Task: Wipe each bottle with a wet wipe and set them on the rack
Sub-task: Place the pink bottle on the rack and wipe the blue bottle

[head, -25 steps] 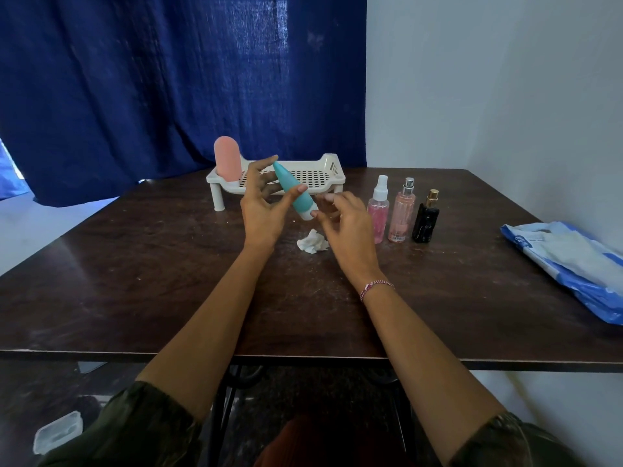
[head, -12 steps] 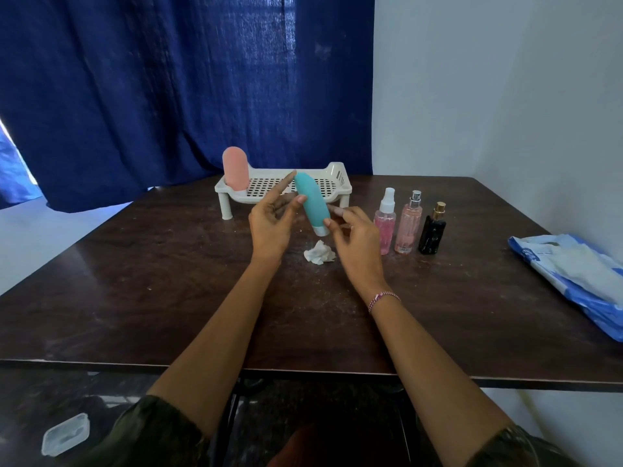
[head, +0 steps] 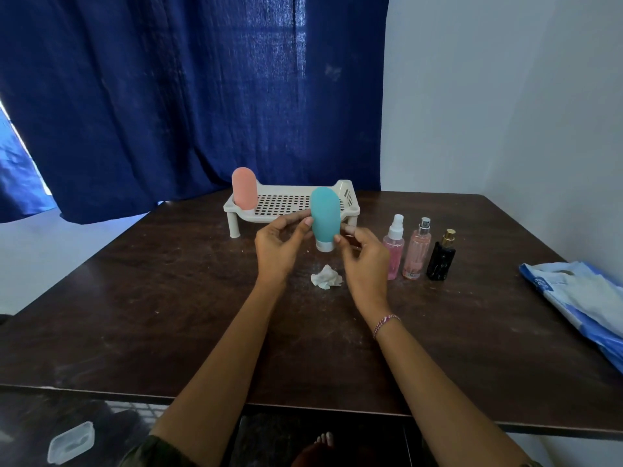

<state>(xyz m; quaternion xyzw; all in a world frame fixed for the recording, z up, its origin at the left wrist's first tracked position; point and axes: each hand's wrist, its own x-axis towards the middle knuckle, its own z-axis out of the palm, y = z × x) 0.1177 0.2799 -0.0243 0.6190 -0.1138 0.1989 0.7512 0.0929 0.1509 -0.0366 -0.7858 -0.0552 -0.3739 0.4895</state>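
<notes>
We're looking at the teal bottle [head: 323, 215], held up in the air just in front of the rack [head: 269, 218], upright with its white cap pointing down. It overlaps the rack's front rim from our angle but isn't set on it. The left hand [head: 276, 246] has it from the side nearer the rack's left leg, thumb and curled fingertips pinching the body. The right hand [head: 365, 261] comes in from the other side, with its thumb tip against the bottle just above the cap and the other fingers curled in behind. So both hands have a grip on this one bottle, and neither holds the wipe.

On the rack we can see the pink bottle [head: 244, 193] standing at the back left corner. The rest of the perforated deck is bare.

In front of the rack, below the raised bottle, the wet wipe [head: 326, 277] lies crumpled on the table [head: 168, 298], touching neither hand.

To the right of the rack and a little nearer us, three bottles stand in a row on the tabletop. Closest to the rack is the white-capped spray bottle [head: 394, 247], then the silver-capped pink bottle [head: 418, 252], then the black bottle [head: 441, 256] with its gold top. Well off to the rack's right, a blue and white pack [head: 580, 298] lies at the table edge.
</notes>
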